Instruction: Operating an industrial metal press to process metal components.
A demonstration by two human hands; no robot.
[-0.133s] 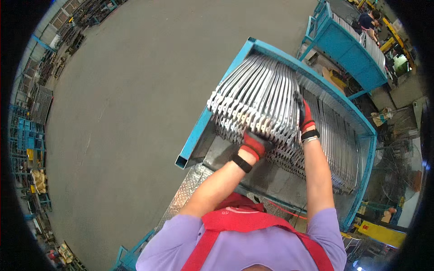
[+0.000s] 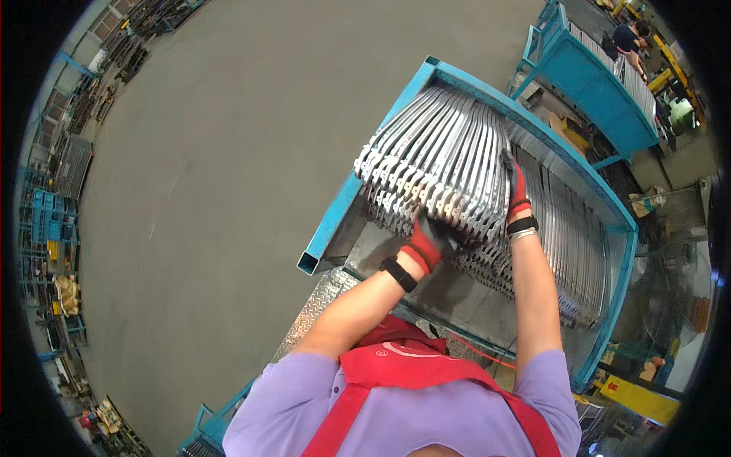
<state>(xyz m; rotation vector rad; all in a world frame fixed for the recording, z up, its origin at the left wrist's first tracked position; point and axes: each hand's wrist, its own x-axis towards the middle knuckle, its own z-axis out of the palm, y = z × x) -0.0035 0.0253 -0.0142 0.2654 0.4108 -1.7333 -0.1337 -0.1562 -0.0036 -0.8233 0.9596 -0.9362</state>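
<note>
Front batch of bent metal bars [image 2: 449,145] sits in the upper left part of a blue bin [image 2: 324,230], fanned side by side, flattened ends toward the person. Left hand [image 2: 432,242], in a red-and-black glove, is at those ends, fingers partly hidden; cannot tell whether it is closed on any. Right hand [image 2: 518,189], gloved alike, lies along the batch's right flank, fingers extended, touching or nearly so; no closed grip visible. Change since the last frame is slight: bin and bars show a little higher and further right together, likely a head shift; the left hand looks turned somewhat more upright. No bar visibly parts from the batch, so I judge the handling barely advanced. Right of it, more bars [image 2: 567,236] stand packed in the same bin. Beyond, upper right, a second blue bin [image 2: 598,95] and a co-worker [image 2: 629,38].
</note>
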